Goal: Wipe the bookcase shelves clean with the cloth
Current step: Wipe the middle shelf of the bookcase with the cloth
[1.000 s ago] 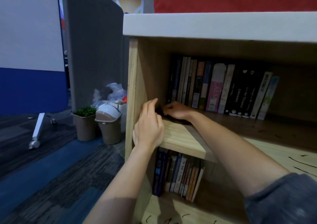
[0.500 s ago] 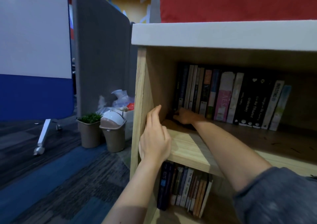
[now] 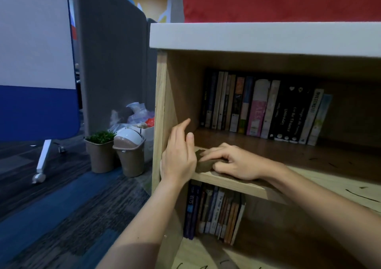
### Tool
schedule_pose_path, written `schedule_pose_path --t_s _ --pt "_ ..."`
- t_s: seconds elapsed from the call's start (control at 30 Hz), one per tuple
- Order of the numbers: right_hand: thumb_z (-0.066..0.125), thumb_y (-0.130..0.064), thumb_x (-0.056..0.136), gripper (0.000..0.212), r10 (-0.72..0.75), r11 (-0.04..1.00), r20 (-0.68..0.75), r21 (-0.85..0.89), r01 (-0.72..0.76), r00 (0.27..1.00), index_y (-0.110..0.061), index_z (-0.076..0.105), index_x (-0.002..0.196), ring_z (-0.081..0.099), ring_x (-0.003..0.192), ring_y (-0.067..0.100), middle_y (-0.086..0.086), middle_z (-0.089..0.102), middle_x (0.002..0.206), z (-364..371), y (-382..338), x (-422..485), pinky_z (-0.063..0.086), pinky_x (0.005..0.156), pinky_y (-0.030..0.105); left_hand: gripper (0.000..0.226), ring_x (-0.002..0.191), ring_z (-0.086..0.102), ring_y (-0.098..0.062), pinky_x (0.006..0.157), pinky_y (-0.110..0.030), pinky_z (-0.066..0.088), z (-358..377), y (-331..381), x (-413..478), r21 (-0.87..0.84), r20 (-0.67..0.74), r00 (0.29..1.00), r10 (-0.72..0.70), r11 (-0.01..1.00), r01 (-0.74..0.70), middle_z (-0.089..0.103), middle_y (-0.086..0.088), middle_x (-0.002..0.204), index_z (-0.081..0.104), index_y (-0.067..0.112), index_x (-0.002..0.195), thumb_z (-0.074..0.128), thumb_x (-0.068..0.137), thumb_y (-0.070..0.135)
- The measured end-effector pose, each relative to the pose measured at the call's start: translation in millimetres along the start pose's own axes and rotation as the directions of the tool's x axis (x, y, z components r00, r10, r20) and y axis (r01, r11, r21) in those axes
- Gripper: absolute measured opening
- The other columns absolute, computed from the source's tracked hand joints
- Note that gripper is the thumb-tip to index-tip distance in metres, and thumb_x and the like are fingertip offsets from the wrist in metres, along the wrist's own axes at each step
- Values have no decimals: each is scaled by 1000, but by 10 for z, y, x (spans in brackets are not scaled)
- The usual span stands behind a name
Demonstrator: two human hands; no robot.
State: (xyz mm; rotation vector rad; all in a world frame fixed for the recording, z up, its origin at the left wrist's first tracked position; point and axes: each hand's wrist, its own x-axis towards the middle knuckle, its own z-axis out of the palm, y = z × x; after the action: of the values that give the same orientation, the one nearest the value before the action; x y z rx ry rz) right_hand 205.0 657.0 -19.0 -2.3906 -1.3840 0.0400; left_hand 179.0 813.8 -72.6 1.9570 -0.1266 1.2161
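Head view: you're mid-wipe at the front-left corner of the shelf (image 3: 226, 183), right hand (image 3: 233, 162) curled on the cloth (image 3: 203, 165), left hand (image 3: 178, 157) straight-fingered against the side panel (image 3: 160, 103); next, I'd judge, sweep rightward.

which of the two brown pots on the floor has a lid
The right pot, nearest the bookcase, has a white domed lid; the left pot holds a green plant.

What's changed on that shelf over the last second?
The right hand has drawn the cloth from back by the books forward to the front edge of the shelf, close beside the left hand. The left hand stays braced on the side panel; the books have not shifted.
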Motion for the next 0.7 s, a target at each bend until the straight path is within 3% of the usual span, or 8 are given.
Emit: schedule_pose_path --t_s 0.13,0.23,0.27,0.33,0.4,0.47,0.6,0.7 --pt "49 -10 89 30 44 999 -105 17 -42 993 -16 66 113 49 90 -16 -1 62 119 93 -38 -12 35 82 0 45 117 50 -10 86 -22 36 -7 8 -5 24 52 999 -5 1000 3 54 4 128 49 17 130 30 95 37" --pt "43 -33 81 36 90 995 -154 -16 -94 984 -29 67 108 57 94 8 -10 65 109 177 -72 -98 44 93 31 37 110 54 -16 83 -27 38 -73 35 23 96 218 973 -74 994 54 57 1 118 60 16 117 32 100 34" --pt "42 -35 80 36 101 994 -169 -20 -106 980 -32 67 107 57 94 12 -11 65 108 189 -102 -201 43 94 33 38 110 53 -17 85 -30 39 -96 61 3 151 305 948 -91 987 46 58 0 118 61 16 115 32 100 35" --pt "46 -26 84 32 94 993 -196 -56 -107 976 -28 67 108 55 93 2 -10 65 113 175 -217 -488 35 90 19 43 115 51 -17 94 -33 37 -158 144 -135 284 427 899 -100 958 -29 57 0 121 61 17 118 28 100 38" --pt "48 -20 85 29 92 989 -185 -100 -112 978 -25 67 107 50 87 -9 -12 62 114 96 -278 -780 33 78 11 46 122 43 -15 106 -33 26 -121 189 -367 377 441 895 -73 920 -110 53 0 128 54 20 125 22 100 41" --pt "49 -10 87 29 151 988 -189 -17 -157 970 -28 66 102 53 77 -2 -5 67 106 -22 -293 -1058 39 68 15 54 131 32 -12 113 -31 10 -110 227 -620 411 437 899 -9 891 -191 44 4 137 43 25 135 16 95 49" --pt "46 -11 92 25 308 951 -488 139 -276 817 -20 66 104 58 71 21 8 67 90 -300 -50 -1031 42 62 25 53 143 11 -11 114 -27 -10 -185 227 -697 310 487 873 -6 936 -167 28 5 152 29 24 145 20 99 47" --pt "46 -22 94 29 456 881 -443 101 -462 772 -13 62 116 57 83 19 11 66 105 -172 117 -513 41 69 27 45 144 11 -8 114 -26 -6 -241 221 -599 166 503 864 -26 984 -67 23 4 155 28 24 145 26 101 35"
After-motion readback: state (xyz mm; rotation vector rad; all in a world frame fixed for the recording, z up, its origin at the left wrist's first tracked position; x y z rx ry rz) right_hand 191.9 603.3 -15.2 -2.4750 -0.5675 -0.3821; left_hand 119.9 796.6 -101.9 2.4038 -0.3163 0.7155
